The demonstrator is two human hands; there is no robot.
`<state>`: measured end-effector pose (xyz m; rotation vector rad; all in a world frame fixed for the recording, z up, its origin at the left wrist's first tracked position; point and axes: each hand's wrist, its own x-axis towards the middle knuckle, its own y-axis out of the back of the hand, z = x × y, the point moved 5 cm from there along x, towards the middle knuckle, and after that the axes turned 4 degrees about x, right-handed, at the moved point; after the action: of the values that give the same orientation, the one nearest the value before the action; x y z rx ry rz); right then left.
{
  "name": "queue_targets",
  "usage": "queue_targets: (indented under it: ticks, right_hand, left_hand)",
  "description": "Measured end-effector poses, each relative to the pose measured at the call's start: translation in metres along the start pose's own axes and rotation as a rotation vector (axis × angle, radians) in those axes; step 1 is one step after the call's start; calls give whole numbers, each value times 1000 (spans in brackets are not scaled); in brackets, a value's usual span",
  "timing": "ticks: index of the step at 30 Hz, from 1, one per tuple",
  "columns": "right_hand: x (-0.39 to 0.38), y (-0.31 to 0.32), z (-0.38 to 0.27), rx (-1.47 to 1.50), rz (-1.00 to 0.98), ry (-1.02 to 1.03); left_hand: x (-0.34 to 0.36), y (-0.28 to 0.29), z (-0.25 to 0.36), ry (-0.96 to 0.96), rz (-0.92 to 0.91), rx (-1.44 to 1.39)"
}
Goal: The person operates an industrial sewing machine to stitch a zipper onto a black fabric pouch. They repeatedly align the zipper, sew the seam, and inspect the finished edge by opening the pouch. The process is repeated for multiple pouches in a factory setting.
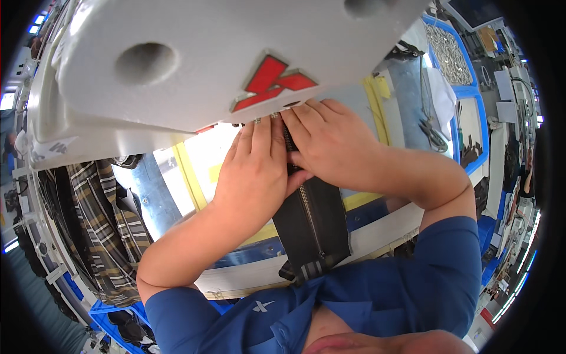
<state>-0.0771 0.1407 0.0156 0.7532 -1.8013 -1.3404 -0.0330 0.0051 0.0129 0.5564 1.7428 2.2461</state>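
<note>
A dark strip of fabric [330, 215] with a metal-toothed zipper [307, 212] along its middle runs from my body up under the pale sewing machine head [194, 76]. My left hand [254, 171] lies on the strip's left side, fingers stretched toward the machine. On the right side, my right hand [336, 144] rests with extended fingers, its fingertips close under the machine head. Both thumbs come near each other over the zipper. The machine's bulk hides the needle area and the strip's far end. The near end, with a plaid patch, hangs at the table edge by my shirt.
Plaid garments [112, 224] are heaped at the left. A pair of scissors [433, 137] lies right of the work area, beside a white cloth [442, 97]. Farther right are a blue tray of metal pieces [449, 56] and another blue tray [484, 133]. Yellow tape [187, 177] marks the table.
</note>
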Motion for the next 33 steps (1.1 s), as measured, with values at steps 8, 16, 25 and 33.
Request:
queue_targets:
  ticks: [8, 16, 25, 33]
  right_hand:
    - [-6, -2, -11, 12, -78, -53]
    - [-5, -5, -8, 50, -60, -70]
    - [-2, -2, -4, 49, -66, -66]
    - [-2, 1, -4, 56, -62, -64]
  left_hand:
    - [-9, -3, 8, -11, -162, 49]
    - [-7, -5, 8, -37, -117, 109]
    - [-5, -5, 5, -25, -81, 77]
    - [1, -3, -3, -12, -81, 28]
